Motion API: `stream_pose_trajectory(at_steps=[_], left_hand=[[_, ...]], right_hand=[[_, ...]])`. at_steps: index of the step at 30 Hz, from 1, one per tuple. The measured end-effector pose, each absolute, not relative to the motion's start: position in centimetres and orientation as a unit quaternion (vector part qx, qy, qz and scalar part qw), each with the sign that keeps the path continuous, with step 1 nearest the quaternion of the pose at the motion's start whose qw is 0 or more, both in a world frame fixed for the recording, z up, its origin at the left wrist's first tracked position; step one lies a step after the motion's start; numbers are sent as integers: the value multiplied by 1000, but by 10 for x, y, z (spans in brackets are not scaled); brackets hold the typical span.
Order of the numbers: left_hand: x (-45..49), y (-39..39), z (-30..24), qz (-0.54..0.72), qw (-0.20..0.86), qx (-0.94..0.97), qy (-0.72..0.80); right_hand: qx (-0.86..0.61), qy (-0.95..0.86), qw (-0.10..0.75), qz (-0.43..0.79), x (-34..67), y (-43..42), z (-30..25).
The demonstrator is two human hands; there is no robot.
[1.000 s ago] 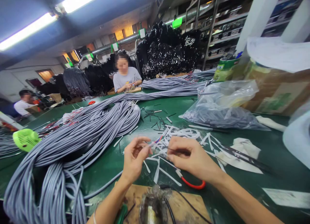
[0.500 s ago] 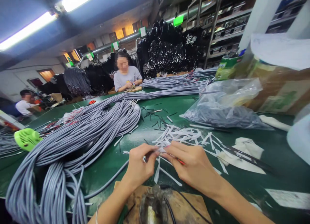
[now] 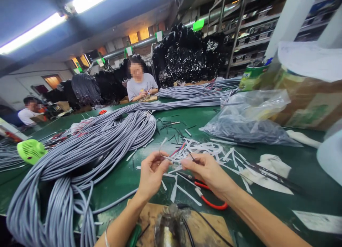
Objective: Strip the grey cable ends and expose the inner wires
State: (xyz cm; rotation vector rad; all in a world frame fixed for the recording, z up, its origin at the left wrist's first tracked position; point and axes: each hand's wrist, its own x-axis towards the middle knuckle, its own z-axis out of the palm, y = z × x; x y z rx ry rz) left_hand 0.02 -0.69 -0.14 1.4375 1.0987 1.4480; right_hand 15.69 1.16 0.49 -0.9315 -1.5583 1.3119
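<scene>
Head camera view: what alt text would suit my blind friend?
The left hand holds thin colored wires and the right hand pinches a dark strip, above white scraps on a green table. Gray cables lie at left; a co-worker is opposite.

Red and blue wires, grey cables, green tabletop

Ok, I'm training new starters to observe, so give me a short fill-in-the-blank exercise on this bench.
The tool lying beside the right hand has ____ handles. The long, flat strips strewn across the tabletop are ____. The lime-green plastic object sits near the picture's ____ edge.

Missing words: red; white; left.
</scene>
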Motion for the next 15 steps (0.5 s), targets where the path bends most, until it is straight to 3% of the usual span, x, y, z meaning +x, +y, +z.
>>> stream_pose_trajectory(at_steps=[9,12,15], left_hand=[[2,-6,-13,496,225,674,499],[6,-11,-14,460,207,724,470],[9,-17,-13,434,216,763,427]], right_hand=[[-344,-770,505,184,158,-13,7],[-411,-731,518,170,169,-4,11],[-470,-673,521,235,175,11,9]])
